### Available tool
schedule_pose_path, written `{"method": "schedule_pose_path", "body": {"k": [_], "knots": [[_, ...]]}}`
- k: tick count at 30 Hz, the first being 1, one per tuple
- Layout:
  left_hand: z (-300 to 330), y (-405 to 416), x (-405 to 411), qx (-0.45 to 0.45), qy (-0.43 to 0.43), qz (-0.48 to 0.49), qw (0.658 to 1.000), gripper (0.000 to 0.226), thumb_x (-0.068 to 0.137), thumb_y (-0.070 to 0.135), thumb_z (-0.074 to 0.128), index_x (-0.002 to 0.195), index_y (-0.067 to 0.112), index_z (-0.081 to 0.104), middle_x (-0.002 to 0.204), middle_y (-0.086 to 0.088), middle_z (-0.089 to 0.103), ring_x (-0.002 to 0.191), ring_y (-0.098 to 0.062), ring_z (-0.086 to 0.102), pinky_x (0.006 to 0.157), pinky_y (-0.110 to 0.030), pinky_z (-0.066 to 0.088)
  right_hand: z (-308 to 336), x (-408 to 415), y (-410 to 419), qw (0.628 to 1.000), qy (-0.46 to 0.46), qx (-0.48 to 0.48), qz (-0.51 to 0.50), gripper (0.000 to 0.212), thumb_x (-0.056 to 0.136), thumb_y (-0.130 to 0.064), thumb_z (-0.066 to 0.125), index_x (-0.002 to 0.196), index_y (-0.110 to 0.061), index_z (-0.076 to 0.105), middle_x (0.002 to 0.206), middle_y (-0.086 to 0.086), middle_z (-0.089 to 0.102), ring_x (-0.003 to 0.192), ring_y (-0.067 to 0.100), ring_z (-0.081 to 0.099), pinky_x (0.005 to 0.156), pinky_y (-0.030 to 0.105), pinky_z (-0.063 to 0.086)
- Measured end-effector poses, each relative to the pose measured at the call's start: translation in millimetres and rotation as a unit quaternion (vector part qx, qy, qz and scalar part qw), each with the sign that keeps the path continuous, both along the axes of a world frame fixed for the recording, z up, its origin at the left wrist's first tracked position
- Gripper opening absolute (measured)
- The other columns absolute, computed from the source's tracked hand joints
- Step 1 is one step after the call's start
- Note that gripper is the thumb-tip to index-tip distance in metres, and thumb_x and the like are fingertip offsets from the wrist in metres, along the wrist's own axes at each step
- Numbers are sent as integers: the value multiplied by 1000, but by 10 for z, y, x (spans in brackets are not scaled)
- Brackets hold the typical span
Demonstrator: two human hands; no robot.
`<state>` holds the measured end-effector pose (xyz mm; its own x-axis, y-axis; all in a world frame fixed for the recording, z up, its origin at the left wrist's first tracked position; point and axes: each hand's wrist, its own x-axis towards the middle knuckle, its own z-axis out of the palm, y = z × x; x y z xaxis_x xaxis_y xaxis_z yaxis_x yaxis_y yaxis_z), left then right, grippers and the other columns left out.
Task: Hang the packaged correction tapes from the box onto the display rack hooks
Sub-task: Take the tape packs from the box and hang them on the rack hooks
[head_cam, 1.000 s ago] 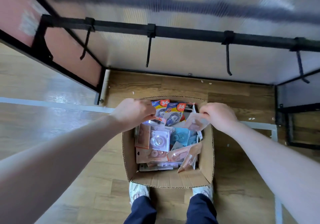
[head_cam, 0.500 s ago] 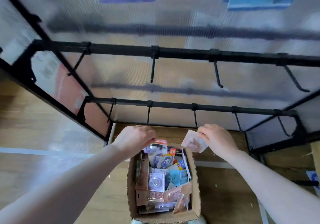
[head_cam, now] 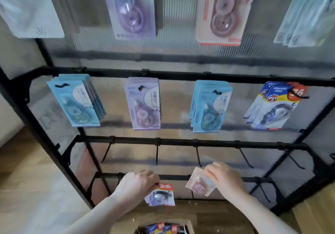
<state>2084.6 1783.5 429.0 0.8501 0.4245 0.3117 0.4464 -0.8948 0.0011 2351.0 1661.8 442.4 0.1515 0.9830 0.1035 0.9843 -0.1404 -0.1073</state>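
Note:
My left hand (head_cam: 135, 184) pinches the top of a blue-and-red "36" correction tape pack (head_cam: 161, 195), which hangs below my fingers. A pink correction tape pack (head_cam: 198, 184) is held in my right hand (head_cam: 224, 179) by its upper corner. Both packs hover in front of the black display rack (head_cam: 181, 141), just below its row of bare hooks (head_cam: 198, 156). The cardboard box (head_cam: 125, 225) sits at the bottom edge, with more "36" packs (head_cam: 160, 228) showing inside.
Higher rails carry hung packs: light blue (head_cam: 74, 103), lilac (head_cam: 145, 105), blue (head_cam: 208, 106) and blue-and-red "36" packs (head_cam: 273, 106), with a further row above. A ribbed translucent panel backs the rack. The floor is wooden.
Both hands have lifted out of the box, each with a pack, up toward the rack's lower rails. The view has tilted up, showing the filled upper rows.

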Motion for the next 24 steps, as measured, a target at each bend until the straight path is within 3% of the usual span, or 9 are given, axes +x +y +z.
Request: {"method": "schedule_pose_path", "body": {"k": [3, 5, 7, 8, 11, 13, 17, 24], "knots": [[386, -19, 84, 36, -16, -9, 999, 30, 78, 51, 36, 67, 34, 58, 60, 20, 55, 48, 3, 51, 38, -11, 33, 359, 37, -76, 999, -12, 39, -12, 28, 63, -28, 84, 59, -30, 56, 58, -14, 48, 52, 4, 53, 39, 12, 7], [606, -14, 152, 59, -35, -24, 997, 28, 79, 49, 39, 65, 32, 56, 58, 17, 53, 47, 1, 50, 37, -13, 32, 527, 111, -121, 997, 14, 63, -33, 17, 84, -30, 63, 70, -22, 58, 68, -12, 45, 68, 11, 55, 45, 18, 21], [800, 13, 218, 81, -53, -30, 995, 28, 80, 50, 39, 66, 30, 54, 58, 16, 52, 47, 0, 50, 35, -15, 30, 685, 170, -158, 996, 33, 62, -49, 26, 94, -36, 44, 84, -18, 59, 78, -10, 44, 82, 15, 53, 57, 27, 33], [897, 20, 250, 88, -58, -32, 994, 28, 80, 51, 38, 68, 31, 54, 59, 16, 52, 47, 0, 50, 35, -15, 29, 769, 188, -170, 997, 25, 59, -51, 28, 96, -37, 40, 89, -18, 60, 82, -10, 44, 85, 13, 51, 60, 26, 32], [1129, 12, 323, 95, -62, -37, 993, 28, 80, 53, 37, 69, 33, 54, 60, 18, 52, 48, 2, 51, 37, -12, 30, 1002, 243, -235, 996, 22, 53, -61, 25, 98, -34, 39, 100, -21, 60, 90, -12, 44, 95, 9, 49, 56, 20, 27], [1241, 0, 373, 95, -58, -42, 993, 29, 80, 53, 37, 69, 34, 55, 60, 19, 53, 50, 2, 51, 37, -11, 32, 1111, 279, -295, 995, 23, 56, -80, 23, 97, -33, 42, 98, -20, 61, 89, -11, 45, 98, 11, 50, 58, 25, 30], [1416, -6, 490, 91, -70, -44, 992, 28, 81, 54, 38, 71, 34, 55, 62, 19, 54, 49, 3, 51, 35, -12, 30, 1331, 372, -433, 990, 3, 71, -125, 22, 96, -32, 43, 94, -19, 61, 89, -6, 51, 94, 18, 54, 65, 32, 33], [1763, -174, 946, 92, -101, -61, 989, 25, 79, 53, 43, 69, 34, 56, 60, 20, 55, 47, 3, 52, 36, -10, 29, 1691, 728, -798, 985, 3, 125, -120, 17, 93, -26, 51, 87, -15, 63, 85, -6, 56, 86, 17, 57, 56, 28, 30]]}}
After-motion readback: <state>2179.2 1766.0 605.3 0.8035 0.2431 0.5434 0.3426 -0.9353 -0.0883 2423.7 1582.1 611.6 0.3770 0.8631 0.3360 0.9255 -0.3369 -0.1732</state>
